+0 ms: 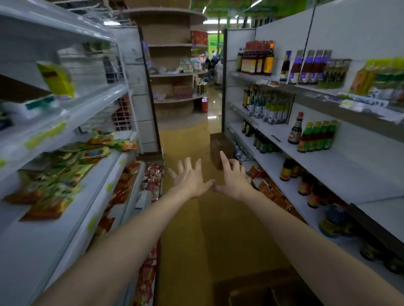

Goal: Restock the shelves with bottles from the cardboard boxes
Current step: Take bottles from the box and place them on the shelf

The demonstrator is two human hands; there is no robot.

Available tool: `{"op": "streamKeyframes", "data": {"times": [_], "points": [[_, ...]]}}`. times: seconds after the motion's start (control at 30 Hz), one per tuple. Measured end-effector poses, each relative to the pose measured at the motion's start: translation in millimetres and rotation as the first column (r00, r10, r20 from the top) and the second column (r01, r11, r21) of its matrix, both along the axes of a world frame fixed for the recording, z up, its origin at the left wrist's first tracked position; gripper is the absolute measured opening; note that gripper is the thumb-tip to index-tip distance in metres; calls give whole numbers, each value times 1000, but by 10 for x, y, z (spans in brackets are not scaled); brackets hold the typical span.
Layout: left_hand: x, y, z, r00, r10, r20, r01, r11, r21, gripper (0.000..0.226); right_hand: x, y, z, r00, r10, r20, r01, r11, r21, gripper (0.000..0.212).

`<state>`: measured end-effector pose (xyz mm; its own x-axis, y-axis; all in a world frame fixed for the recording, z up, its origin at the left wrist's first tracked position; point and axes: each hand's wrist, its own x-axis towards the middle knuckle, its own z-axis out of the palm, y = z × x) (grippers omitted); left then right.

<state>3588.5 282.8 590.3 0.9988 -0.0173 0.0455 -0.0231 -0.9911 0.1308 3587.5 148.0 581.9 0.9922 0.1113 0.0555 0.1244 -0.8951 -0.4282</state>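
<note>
Left hand (189, 178) and right hand (235, 179) grip spread, empty, brown cardboard box (220, 150) beyond, seemingly closed

Your view: dim aisle, light from ceiling strip lamps (255, 2) at top. Glossy floor (213, 111) glares far down aisle. Strong wide-angle bending at edges. Left shelves (65, 109) heavily motion-blurred; your bottles (317, 136) on right soft. Bottom corner dark.

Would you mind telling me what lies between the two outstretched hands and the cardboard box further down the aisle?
In the head view, only bare yellowish floor shows between the left hand, the right hand and the cardboard box; the right fingertips overlap it in the picture.
</note>
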Motion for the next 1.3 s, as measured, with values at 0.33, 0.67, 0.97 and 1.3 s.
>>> {"op": "streamKeyframes", "data": {"times": [0.33,0.67,0.97,1.3], "points": [[1953,-509,235,997,-76,-30,74,994,-76,82,1954,-637,123,992,-128,-13,129,991,42,85],[3748,-1350,60,906,-418,-64,411,906,-96,73,3257,-1369,-131,897,-441,-26,442,895,67,80],[4641,-2536,-55,651,-743,-154,745,665,-58,79,3537,-2127,-343,603,-793,-83,797,599,71,82],[4052,-4035,-332,200,-965,-171,972,217,-91,78,2704,-3076,-554,178,-977,-116,983,173,54,88]]}}
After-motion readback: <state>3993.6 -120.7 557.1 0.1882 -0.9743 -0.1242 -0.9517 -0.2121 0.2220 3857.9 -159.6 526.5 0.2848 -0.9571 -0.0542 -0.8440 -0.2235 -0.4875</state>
